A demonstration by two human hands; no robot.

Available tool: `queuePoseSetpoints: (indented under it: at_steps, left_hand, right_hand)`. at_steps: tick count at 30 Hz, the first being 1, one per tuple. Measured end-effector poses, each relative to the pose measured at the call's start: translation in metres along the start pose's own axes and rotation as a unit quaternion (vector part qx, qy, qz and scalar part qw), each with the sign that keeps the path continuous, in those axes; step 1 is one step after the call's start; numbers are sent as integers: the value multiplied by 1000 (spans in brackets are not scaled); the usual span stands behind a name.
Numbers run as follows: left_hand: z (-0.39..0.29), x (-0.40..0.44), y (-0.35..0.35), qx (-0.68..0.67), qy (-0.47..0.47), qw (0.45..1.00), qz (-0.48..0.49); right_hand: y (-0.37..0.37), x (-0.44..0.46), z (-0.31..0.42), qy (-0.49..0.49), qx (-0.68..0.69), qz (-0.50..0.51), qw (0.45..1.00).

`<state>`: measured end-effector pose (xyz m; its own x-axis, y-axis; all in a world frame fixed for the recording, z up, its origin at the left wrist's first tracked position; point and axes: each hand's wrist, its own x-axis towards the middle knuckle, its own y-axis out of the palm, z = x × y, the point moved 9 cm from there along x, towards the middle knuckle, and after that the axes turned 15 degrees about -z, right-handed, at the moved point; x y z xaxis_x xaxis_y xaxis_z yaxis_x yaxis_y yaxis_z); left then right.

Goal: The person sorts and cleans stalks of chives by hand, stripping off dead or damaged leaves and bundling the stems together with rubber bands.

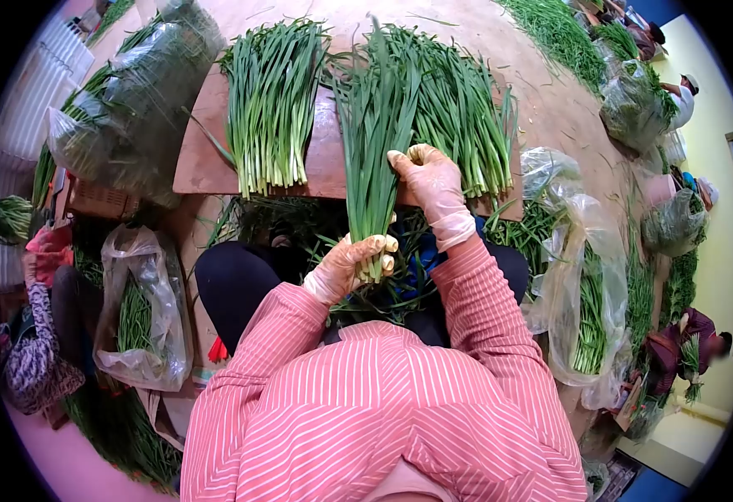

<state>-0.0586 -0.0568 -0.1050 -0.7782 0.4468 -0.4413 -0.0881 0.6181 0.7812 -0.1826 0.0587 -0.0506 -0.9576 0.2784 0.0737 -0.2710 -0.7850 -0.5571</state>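
My left hand (pixel 351 266), in a thin stained glove, wraps round the pale stem ends of a bunch of garlic chives (pixel 372 142). The bunch stands up from my fist, its leaves fanning out over the board's near edge. My gloved right hand (pixel 435 186) is closed in a pinch at the right side of the same bunch, partway up; the exact leaves between thumb and finger are hard to see. A neat pile of chives (pixel 274 109) lies left on the brown board (pixel 203 155), and another pile (pixel 467 117) lies right, behind the held bunch.
Loose leaves lie on my lap between my knees. Clear plastic bags of chives stand on the floor at left (pixel 142 309) and right (pixel 584 293). A big wrapped bundle (pixel 136 100) is at the upper left. Other people sit at both sides, among heaps of greens (pixel 551 38).
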Motion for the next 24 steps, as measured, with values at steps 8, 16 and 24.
queuePoseSetpoints:
  at_steps: [8, 16, 24]
  left_hand:
    - [8, 8, -17, -30, -5, 998, -46]
    - [12, 0, -13, -1, -26, 999, -42]
    - [10, -4, 13, 5, -38, 998, 46]
  right_hand:
    - [-34, -34, 0, 104, 283, -12, 953]
    - [-72, -58, 16, -63, 246, -95, 962]
    - [-81, -46, 20, -347, -88, -231, 905]
